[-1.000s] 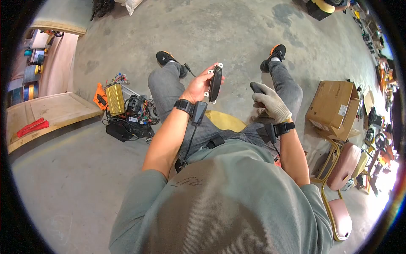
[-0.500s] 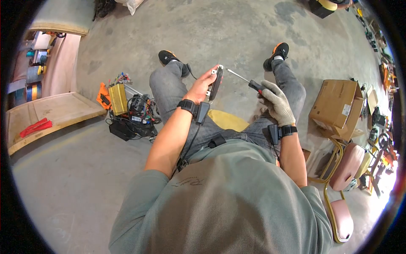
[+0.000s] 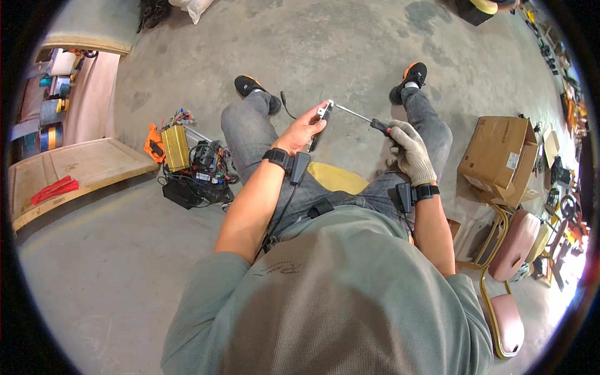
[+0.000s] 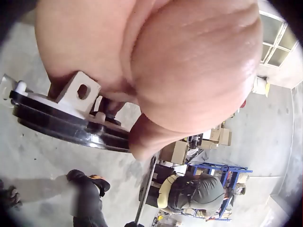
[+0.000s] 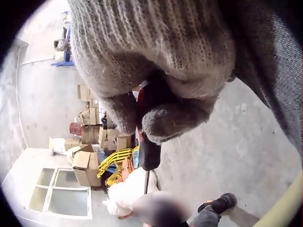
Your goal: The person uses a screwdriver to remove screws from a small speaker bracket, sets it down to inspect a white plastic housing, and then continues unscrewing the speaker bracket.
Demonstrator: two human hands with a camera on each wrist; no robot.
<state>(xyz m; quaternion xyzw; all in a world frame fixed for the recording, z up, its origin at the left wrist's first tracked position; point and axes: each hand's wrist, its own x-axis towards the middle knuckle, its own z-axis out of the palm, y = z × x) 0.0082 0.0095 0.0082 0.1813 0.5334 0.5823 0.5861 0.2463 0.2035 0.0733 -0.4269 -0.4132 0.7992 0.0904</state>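
Note:
The bare left hand [image 3: 300, 132] grips a narrow black and white part [image 3: 322, 122]. In the left wrist view the part's glossy black edge [image 4: 71, 130] and a white tab with a hole [image 4: 79, 93] show beside the thumb. The gloved right hand [image 3: 409, 150] holds a screwdriver [image 3: 380, 126] by its black and red handle, its shaft pointing at the part's upper end. Whether the tip touches the part I cannot tell. In the right wrist view, gloved fingers [image 5: 175, 120] curl round the handle [image 5: 150, 153].
On the floor at the left lie a gold box [image 3: 175, 147], wires and a black adapter [image 3: 181, 194]. Red cloth or gloves [image 3: 55, 189] rest on a wooden board [image 3: 94, 167]. A cardboard box [image 3: 497, 153] and pink-padded chairs [image 3: 515, 244] stand at the right.
The screwdriver has swung from lying mostly within the right hand to pointing left at the part. The left hand has turned the part more edge-on and shifted slightly right.

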